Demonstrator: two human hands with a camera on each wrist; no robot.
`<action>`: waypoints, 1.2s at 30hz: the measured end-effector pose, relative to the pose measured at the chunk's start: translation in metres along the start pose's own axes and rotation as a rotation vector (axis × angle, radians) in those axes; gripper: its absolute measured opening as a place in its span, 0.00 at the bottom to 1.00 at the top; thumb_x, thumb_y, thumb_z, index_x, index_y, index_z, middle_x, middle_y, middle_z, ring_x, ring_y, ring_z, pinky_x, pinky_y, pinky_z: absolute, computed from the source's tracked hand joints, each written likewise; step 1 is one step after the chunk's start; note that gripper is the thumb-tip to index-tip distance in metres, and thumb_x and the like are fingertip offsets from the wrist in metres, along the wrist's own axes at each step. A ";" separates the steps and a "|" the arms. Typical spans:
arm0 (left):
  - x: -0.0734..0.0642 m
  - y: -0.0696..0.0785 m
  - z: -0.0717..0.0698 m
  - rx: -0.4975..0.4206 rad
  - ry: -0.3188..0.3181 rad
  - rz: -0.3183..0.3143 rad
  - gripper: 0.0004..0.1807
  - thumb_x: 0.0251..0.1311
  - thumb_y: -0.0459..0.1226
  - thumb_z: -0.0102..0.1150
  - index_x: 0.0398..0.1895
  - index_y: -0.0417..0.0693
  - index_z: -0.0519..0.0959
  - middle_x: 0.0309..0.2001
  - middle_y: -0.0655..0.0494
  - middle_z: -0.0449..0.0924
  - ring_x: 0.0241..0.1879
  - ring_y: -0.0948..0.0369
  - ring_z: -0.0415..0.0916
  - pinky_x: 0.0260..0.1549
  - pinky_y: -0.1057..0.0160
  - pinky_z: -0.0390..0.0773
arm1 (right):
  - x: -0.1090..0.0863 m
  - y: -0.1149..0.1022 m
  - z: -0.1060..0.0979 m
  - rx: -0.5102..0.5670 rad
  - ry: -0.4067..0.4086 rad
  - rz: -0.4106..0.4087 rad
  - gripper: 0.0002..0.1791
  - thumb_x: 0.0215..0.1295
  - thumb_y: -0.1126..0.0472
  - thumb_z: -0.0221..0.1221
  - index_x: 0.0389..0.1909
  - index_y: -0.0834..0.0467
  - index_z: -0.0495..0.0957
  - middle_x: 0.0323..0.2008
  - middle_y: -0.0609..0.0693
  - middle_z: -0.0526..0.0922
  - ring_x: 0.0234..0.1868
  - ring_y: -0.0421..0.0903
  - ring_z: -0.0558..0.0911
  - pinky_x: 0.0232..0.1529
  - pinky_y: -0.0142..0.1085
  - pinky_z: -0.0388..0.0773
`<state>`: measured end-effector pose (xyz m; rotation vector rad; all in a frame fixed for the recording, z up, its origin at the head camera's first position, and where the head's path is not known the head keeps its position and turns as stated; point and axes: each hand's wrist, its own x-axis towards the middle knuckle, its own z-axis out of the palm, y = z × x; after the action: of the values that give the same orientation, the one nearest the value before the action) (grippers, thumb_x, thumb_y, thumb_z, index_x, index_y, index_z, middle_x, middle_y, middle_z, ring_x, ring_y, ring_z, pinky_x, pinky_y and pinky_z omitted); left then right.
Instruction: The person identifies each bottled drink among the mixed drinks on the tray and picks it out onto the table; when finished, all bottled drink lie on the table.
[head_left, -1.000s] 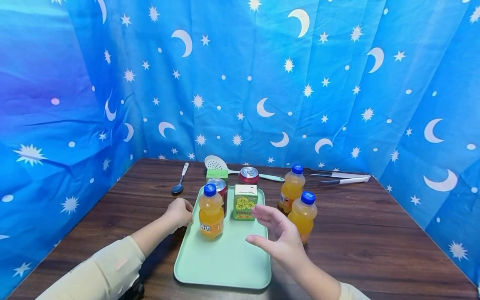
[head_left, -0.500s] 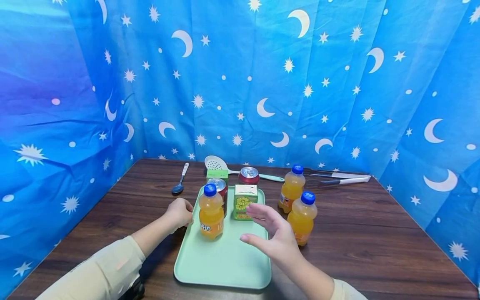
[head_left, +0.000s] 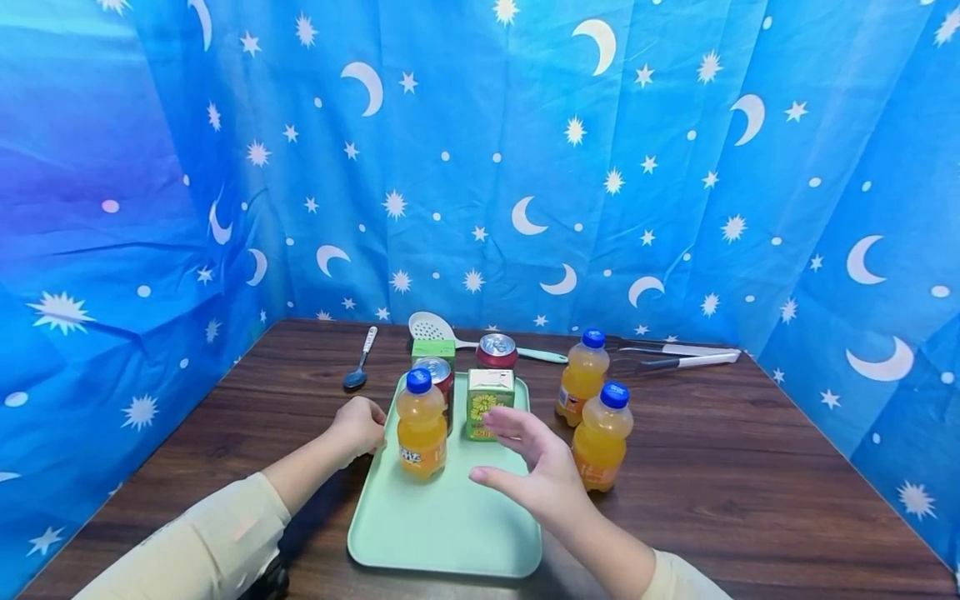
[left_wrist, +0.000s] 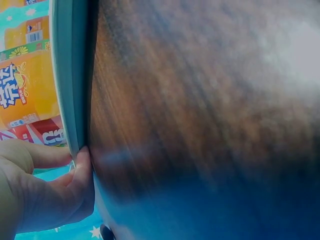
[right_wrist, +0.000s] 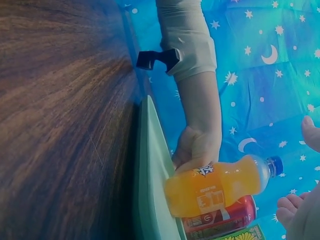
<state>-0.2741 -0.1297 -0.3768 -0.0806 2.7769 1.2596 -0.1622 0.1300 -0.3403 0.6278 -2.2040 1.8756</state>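
Observation:
My left hand pinches the left rim of a pale green tray; the left wrist view shows thumb and finger on either side of that rim. Standing on the tray are an orange soda bottle with a blue cap, a red soda can partly behind it, and a green drink carton with yellow flowers. Over the tray's right side hovers my right hand, thumb and fingers spread apart with nothing between them. Its fingertips overlap the carton's lower corner in the head view.
Two more orange soda bottles stand right of the tray. Beyond it are another red can, a green box and a skimmer. A spoon lies at left, tongs at back right. A starry blue curtain surrounds the table.
My right hand has drifted left, from beside the front right bottle to farther over the tray, uncovering more of that bottle. The left hand and the tray have stayed put.

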 end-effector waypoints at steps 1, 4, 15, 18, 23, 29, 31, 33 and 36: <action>0.000 0.000 0.000 0.000 0.001 0.000 0.11 0.43 0.18 0.59 0.33 0.30 0.77 0.33 0.43 0.75 0.24 0.56 0.76 0.21 0.61 0.80 | 0.001 0.000 0.000 -0.005 0.002 0.003 0.31 0.47 0.60 0.72 0.55 0.53 0.73 0.52 0.47 0.77 0.55 0.44 0.75 0.56 0.37 0.70; 0.001 0.001 -0.001 0.003 0.002 -0.002 0.12 0.43 0.18 0.59 0.34 0.29 0.77 0.34 0.42 0.75 0.24 0.56 0.76 0.21 0.61 0.80 | 0.003 0.001 0.001 -0.020 0.008 0.007 0.32 0.46 0.60 0.72 0.55 0.52 0.73 0.53 0.47 0.77 0.55 0.44 0.75 0.57 0.38 0.70; 0.002 0.000 -0.002 -0.004 -0.007 -0.008 0.12 0.43 0.18 0.59 0.35 0.29 0.77 0.34 0.42 0.75 0.24 0.55 0.76 0.22 0.61 0.81 | 0.011 0.009 0.010 -0.066 0.022 0.037 0.34 0.44 0.55 0.73 0.55 0.53 0.72 0.53 0.49 0.77 0.54 0.43 0.76 0.55 0.37 0.71; 0.002 0.001 -0.002 -0.004 -0.007 -0.005 0.12 0.43 0.18 0.59 0.34 0.29 0.77 0.34 0.42 0.75 0.24 0.55 0.76 0.21 0.61 0.81 | 0.013 0.010 0.012 -0.082 0.019 0.044 0.35 0.45 0.53 0.73 0.56 0.54 0.72 0.54 0.51 0.76 0.54 0.43 0.76 0.56 0.37 0.71; 0.002 0.001 -0.001 0.000 -0.006 -0.002 0.12 0.43 0.18 0.59 0.34 0.29 0.77 0.33 0.42 0.75 0.24 0.56 0.76 0.21 0.61 0.81 | 0.014 0.002 0.015 -0.096 0.009 0.079 0.37 0.46 0.51 0.72 0.58 0.57 0.70 0.56 0.53 0.75 0.56 0.45 0.74 0.58 0.41 0.69; 0.001 0.000 -0.001 0.001 -0.013 -0.001 0.11 0.43 0.18 0.58 0.33 0.30 0.77 0.33 0.43 0.75 0.24 0.55 0.75 0.21 0.61 0.80 | 0.019 0.005 0.020 -0.100 0.005 0.090 0.40 0.45 0.50 0.72 0.60 0.57 0.68 0.56 0.51 0.75 0.57 0.44 0.74 0.58 0.45 0.68; 0.001 -0.001 -0.001 0.002 -0.014 -0.002 0.11 0.44 0.18 0.58 0.34 0.30 0.77 0.33 0.43 0.75 0.25 0.55 0.75 0.21 0.61 0.80 | 0.021 0.010 0.022 -0.108 0.003 0.090 0.41 0.45 0.47 0.72 0.60 0.56 0.68 0.56 0.49 0.75 0.57 0.43 0.73 0.58 0.44 0.68; 0.001 -0.001 -0.001 0.001 -0.014 -0.004 0.11 0.44 0.18 0.58 0.34 0.30 0.77 0.33 0.43 0.75 0.25 0.55 0.75 0.21 0.61 0.80 | 0.022 0.011 0.024 -0.114 0.001 0.091 0.41 0.45 0.47 0.71 0.60 0.55 0.68 0.57 0.49 0.75 0.57 0.43 0.73 0.58 0.44 0.68; 0.001 -0.002 0.000 -0.005 -0.015 -0.002 0.11 0.44 0.18 0.58 0.33 0.30 0.77 0.33 0.43 0.75 0.25 0.55 0.76 0.22 0.60 0.80 | 0.025 0.012 0.028 -0.120 0.001 0.096 0.39 0.45 0.48 0.72 0.60 0.54 0.69 0.57 0.50 0.74 0.57 0.44 0.73 0.58 0.45 0.68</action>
<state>-0.2752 -0.1311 -0.3779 -0.0734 2.7607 1.2613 -0.1861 0.0995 -0.3464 0.5079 -2.3646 1.7693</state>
